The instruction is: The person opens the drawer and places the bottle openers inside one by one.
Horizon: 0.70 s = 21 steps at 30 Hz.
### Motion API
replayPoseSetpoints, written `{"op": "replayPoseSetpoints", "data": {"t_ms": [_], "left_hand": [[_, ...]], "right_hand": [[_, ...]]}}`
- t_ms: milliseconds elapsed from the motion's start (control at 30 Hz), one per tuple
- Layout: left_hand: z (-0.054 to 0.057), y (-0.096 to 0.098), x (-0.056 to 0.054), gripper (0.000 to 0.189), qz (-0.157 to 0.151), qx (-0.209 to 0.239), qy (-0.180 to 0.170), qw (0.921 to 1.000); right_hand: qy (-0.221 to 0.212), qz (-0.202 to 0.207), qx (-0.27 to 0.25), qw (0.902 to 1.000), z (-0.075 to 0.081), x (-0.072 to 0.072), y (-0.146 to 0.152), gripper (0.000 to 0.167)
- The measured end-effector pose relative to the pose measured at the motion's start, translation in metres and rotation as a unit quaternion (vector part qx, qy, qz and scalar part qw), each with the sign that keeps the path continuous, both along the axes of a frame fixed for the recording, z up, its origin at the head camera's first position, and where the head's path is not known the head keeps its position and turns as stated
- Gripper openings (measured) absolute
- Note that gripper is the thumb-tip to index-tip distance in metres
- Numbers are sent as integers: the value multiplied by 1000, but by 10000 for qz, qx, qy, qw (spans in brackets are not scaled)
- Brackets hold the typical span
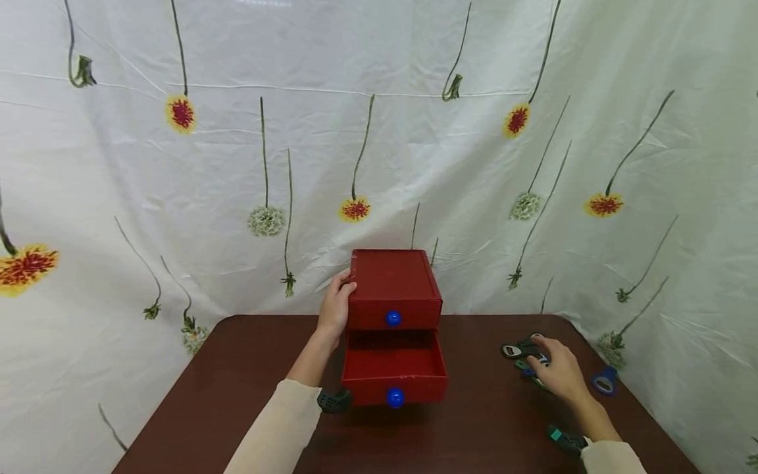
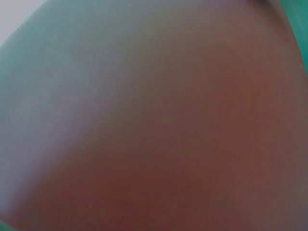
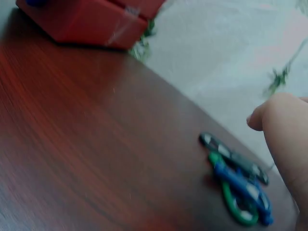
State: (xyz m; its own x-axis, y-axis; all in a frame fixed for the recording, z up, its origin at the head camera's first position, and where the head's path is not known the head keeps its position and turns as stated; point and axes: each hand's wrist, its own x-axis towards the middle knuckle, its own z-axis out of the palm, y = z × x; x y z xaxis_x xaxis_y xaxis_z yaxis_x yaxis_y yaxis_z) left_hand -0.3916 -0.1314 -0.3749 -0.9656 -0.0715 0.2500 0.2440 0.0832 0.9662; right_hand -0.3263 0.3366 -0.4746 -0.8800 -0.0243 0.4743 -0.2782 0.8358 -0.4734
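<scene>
A red two-drawer box (image 1: 393, 276) stands on the table with its lower drawer (image 1: 393, 388) pulled out, showing a bare floor inside. My left hand (image 1: 334, 309) rests against the box's upper left edge, thumb at the front side of that edge. Blurred skin fills most of the left wrist view. Over at the right, my right hand (image 1: 556, 372) is above a small pile, fingers loosely bent and holding nothing. In the pile are a black flat piece with oval openings (image 3: 233, 158), a green loop-shaped piece (image 3: 231, 204) and a blue piece (image 3: 248, 190).
Another blue piece with an oval opening (image 1: 605, 380) lies near the right edge of the dark brown table (image 1: 474, 428). Each drawer has a round blue knob (image 1: 395, 397). A white flower-printed cloth (image 1: 414, 145) hangs behind the table.
</scene>
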Motion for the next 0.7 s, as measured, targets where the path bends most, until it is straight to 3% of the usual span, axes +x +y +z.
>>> {"op": "replayPoseSetpoints", "data": {"t_ms": [267, 433, 700], "left_hand": [[0, -2, 1, 52, 0, 23, 26, 10000], [-1, -3, 1, 52, 23, -32, 41, 10000], [-2, 0, 0, 51, 35, -2, 80, 10000]], "right_hand": [[-381, -124, -77, 9992, -25, -4, 13, 60], [-879, -235, -63, 9958, -36, -1, 16, 63], [-1555, -541, -46, 9863, -30, 2, 19, 63]]}}
